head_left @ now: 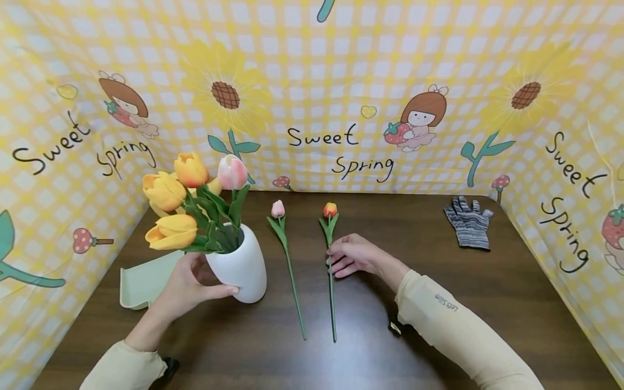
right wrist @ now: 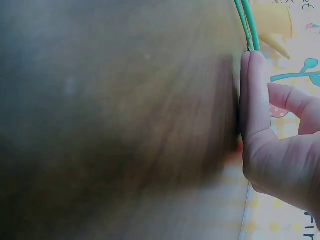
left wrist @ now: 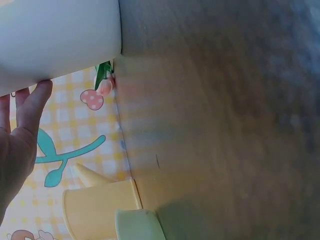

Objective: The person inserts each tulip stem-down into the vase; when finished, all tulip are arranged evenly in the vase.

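Observation:
My left hand [head_left: 187, 284] grips a white vase [head_left: 251, 265] from the left side, thumb across its front. The vase leans left and holds several yellow tulips [head_left: 170, 233] and a pink-white tulip [head_left: 232, 172]. With my right hand [head_left: 358, 255] I pinch the upper stem of an orange-red tulip [head_left: 330, 210], which lies lengthwise on the table; in the right wrist view the fingers [right wrist: 255, 95] are low against the tabletop, thumb partly hidden. Between the hands lies a small pink tulip [head_left: 278, 209] with a long green stem.
A pale green tray [head_left: 146, 279] is at the left, behind the left hand. A pale yellow watering can [left wrist: 97, 207] stands by the back cloth, mostly hidden by the bouquet in the head view. A grey striped glove [head_left: 470, 223] lies at the back right. Checkered cloth surrounds the table.

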{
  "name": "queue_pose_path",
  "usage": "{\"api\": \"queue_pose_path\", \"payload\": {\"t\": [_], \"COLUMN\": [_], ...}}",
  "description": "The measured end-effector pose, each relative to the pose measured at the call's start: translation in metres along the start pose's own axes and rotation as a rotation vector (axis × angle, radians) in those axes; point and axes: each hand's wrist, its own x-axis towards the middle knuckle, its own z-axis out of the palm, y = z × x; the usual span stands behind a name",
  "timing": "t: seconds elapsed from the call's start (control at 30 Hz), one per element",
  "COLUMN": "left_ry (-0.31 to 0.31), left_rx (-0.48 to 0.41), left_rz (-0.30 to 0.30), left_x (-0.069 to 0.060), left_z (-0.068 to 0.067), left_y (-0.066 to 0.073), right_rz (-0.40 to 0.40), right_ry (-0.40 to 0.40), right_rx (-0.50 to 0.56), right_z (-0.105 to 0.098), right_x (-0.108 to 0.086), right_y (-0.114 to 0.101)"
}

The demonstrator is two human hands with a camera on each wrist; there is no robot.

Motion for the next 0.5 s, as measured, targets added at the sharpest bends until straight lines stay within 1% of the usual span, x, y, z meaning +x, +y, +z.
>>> {"api": "queue_pose_path", "payload": {"t": [0.1,0.2,0.33,0.5], "left_ry": [0.004,0.0,0.007,0.007], "left_rx": [0.003,-0.003,-0.001,0.004], "left_rz": [-0.004,-0.015,-0.024,-0.011], "left_x": [0.002,0.001,-0.001,0.0], "left_z": [-0.001,-0.001,-0.001,0.0], "left_y": [0.001,0.002,0.002,0.001], "right_rz": [-0.01,-0.03,-0.115,-0.202], "right_ry": [0.006,-0.001,-0.035,-0.067], "right_rx": [0.038,0.087,0.15,0.212], "right_z": [-0.001,-0.001,-0.002,-0.005], "right_x": [-0.002,-0.009,-0.025,-0.048], "right_y": [-0.003,-0.006,-0.016,-0.028]}}
